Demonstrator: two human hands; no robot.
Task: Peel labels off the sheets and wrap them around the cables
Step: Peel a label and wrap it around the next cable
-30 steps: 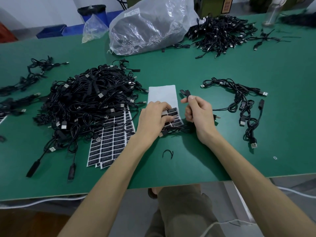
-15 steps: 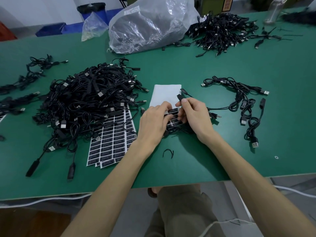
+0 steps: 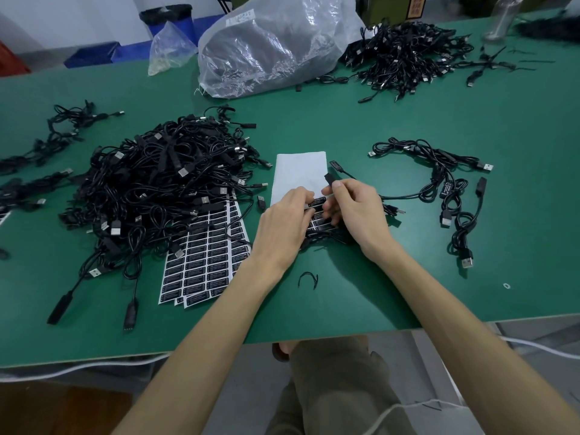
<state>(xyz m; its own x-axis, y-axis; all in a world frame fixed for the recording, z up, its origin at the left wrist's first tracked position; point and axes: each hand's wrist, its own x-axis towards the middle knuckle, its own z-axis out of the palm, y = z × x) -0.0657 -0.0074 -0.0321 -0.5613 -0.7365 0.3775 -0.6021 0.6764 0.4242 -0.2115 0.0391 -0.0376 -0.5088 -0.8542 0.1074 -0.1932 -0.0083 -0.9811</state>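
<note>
the label [image 3: 316, 202] getting picked is the top one left on the sheet [image 3: 298, 174], right between the two hands. The sheet past the fingertips is bare white backing, so it's nearly used up imo. The left hand [image 3: 282, 224] has its fingertips bunched down on the label's edge. Looks like a pinch to lift it, but can't tell if it's off the paper yet. Heel of that hand seems to sit over the sheet's near end, prob to stop it sliding.

The right hand [image 3: 354, 211] pinches a cable [image 3: 328, 178] btw thumb and forefinger, plug end poking out just past the fingertips. It's kept close so the label only has a short hop.

The full label sheets [image 3: 204, 255] lie just left of the left hand, w/ the big cable pile [image 3: 150, 183] beyond them, so that's the feed side. The loose cables [image 3: 439, 183] sit well right of the right hand and one shows a label, so prob the done lot. All on the green table [image 3: 408, 277].
</note>
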